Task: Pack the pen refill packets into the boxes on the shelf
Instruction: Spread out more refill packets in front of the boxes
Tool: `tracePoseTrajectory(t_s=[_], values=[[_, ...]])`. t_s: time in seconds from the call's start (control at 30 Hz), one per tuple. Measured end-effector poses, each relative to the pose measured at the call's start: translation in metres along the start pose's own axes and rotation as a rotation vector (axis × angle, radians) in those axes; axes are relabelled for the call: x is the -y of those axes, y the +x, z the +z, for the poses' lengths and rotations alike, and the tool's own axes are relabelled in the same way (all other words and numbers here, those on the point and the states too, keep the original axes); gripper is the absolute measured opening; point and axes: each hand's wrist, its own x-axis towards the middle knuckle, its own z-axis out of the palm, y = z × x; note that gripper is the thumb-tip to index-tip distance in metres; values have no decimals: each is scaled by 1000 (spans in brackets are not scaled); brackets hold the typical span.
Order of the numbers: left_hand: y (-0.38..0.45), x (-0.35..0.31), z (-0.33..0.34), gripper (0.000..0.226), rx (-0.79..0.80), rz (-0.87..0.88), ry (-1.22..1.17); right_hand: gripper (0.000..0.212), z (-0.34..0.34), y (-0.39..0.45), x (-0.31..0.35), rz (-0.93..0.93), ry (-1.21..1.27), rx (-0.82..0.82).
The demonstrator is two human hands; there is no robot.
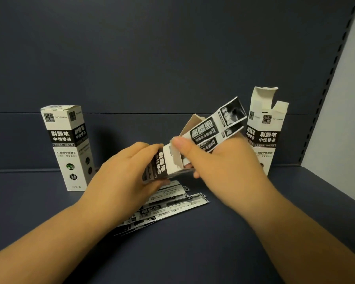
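shop | dark retail shelf (254, 232) | slotted upright (324, 95) | boxed stock (67, 148)

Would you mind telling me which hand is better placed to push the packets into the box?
Probably the right hand: it grips the packets at the box mouth; the left hand holds the box.

One head-worn view looks forward and down, close over the shelf (193, 253).

Both bare forearms are reaching forward and converging at the middle. The left hand (129, 171) is curling its fingers around a box (162, 167), gripping it from the left side. The right hand (217, 160) is pinching packets (215, 128) (thumb on top, fingers hidden underneath).
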Motion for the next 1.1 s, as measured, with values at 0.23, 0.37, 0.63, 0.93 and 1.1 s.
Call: tracePoseTrajectory(t_s=[0.23,0.37,0.63,0.93,1.1], values=[[1,5,-1,68,-27,-50,8,30,-15,9,3,-76,61,-178],[0,1,0,69,-22,-37,3,29,-2,4,-1,-76,-100,-40],[1,1,-2,69,-27,-49,-21,11,-9,12,-7,-129,51,-132],[1,1,-2,70,-14,-47,-26,7,-7,12,-12,-140,-15,-66],[0,1,0,68,3,-37,-17,14,-3,10,-11,-171,-201,85]])
